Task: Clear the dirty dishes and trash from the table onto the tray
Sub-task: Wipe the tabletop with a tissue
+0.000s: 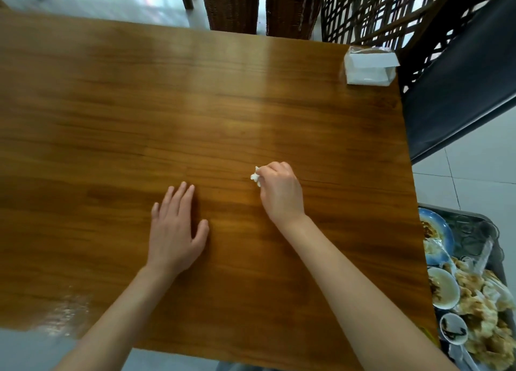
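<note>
Wooden table (pixel 195 105), napkin pack (pixel 368 69) far corner, laden tray (pixel 474 225) beside.

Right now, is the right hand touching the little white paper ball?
Touching. The head view shows the right hand pinching the crumpled white paper in its curled fingertips.

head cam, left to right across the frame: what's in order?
left hand flat on the table → crumpled tissue → right hand pinching it → napkin pack at the far corner → tray of dirty dishes beside the table.
</note>
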